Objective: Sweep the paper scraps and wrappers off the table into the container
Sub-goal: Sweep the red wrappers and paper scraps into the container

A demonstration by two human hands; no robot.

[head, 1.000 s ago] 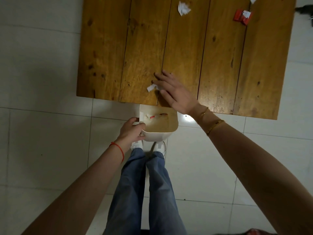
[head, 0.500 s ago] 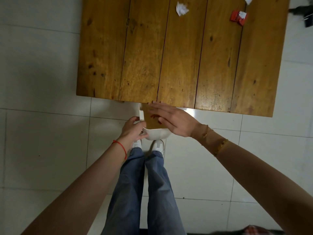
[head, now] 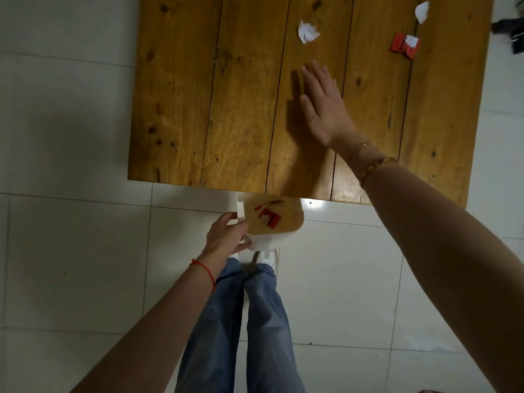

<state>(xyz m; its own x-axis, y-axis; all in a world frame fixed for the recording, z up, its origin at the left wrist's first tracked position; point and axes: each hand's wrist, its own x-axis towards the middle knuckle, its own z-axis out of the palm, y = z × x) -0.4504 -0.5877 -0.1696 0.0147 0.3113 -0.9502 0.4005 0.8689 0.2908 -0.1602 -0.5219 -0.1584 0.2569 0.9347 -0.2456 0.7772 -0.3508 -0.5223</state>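
Note:
My left hand point(head: 228, 236) grips the left rim of a white container point(head: 266, 241) held just below the near edge of the wooden table point(head: 198, 95). Red wrapper pieces point(head: 268, 218) lie inside it. My right hand point(head: 323, 104) is flat and open over the table's middle, fingers pointing away from me, holding nothing. Beyond its fingertips lies a white paper scrap point(head: 307, 32). A red wrapper point(head: 404, 46) and another white scrap point(head: 422, 11) lie at the far right.
The table stands on a white tiled floor point(head: 71, 251). My legs in blue jeans point(head: 243, 321) and white shoes are right under the container. A dark object point(head: 510, 32) sits on the floor past the table's right edge.
My right hand pushed a white scrap off the near edge into the container, then lifted and moved forward to the table's middle. The left hand kept holding the container.

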